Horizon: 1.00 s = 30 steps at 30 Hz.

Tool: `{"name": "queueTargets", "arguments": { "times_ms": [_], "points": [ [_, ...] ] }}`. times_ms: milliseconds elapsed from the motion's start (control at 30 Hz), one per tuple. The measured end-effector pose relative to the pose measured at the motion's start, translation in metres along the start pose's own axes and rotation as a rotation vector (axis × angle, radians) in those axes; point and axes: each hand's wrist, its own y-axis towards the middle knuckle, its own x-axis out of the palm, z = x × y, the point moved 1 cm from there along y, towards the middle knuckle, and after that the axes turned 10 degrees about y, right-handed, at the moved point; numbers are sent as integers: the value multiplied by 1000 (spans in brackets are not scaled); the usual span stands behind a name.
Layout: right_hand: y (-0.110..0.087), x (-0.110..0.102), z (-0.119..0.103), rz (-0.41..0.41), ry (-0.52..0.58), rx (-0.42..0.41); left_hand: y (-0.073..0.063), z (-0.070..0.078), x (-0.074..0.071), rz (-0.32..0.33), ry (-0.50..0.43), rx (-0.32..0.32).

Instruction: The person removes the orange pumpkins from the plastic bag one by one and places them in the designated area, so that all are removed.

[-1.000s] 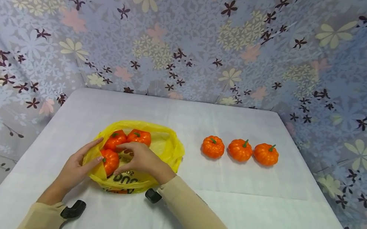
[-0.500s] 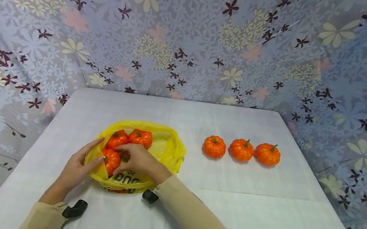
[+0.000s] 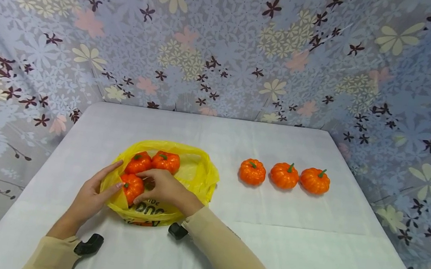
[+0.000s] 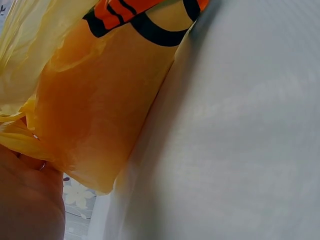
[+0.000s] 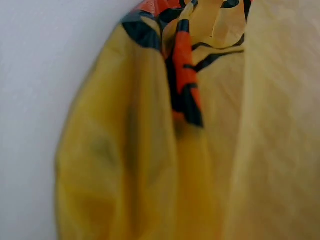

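While the bag (image 3: pixel 205 177) is pinched at nine o'clock by the left hand (image 3: pixel 93 192) and its eight-o'clock pumpkin (image 3: pixel 131 188) by the right hand (image 3: pixel 165 188), tearing could be caused by pulling.

Two hands near each other

The left hand (image 3: pixel 92 194) has its thumb and pointing finger stretched out, with a gap between them. The right hand (image 3: pixel 164 187) has its back up, and its thumb and finger bend like a pinch. Tan sleeves (image 3: pixel 227 252) cover both arms. The right arm slants leftward.
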Motion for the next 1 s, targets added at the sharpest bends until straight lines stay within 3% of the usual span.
{"name": "queueTargets", "arguments": {
  "times_ms": [200,500,800,1000],
  "points": [
    [-5,-2,0,5,-4,2,-2,-1,-1,4,6,-3],
    [-17,-14,-3,37,13,36,2,0,-2,20,-36,42],
    [-25,-23,-14,59,15,20,1,4,-6,-17,-97,13],
    [-32,-30,-18,70,1,41,0,2,-4,-17,-125,46]
  ]
}}
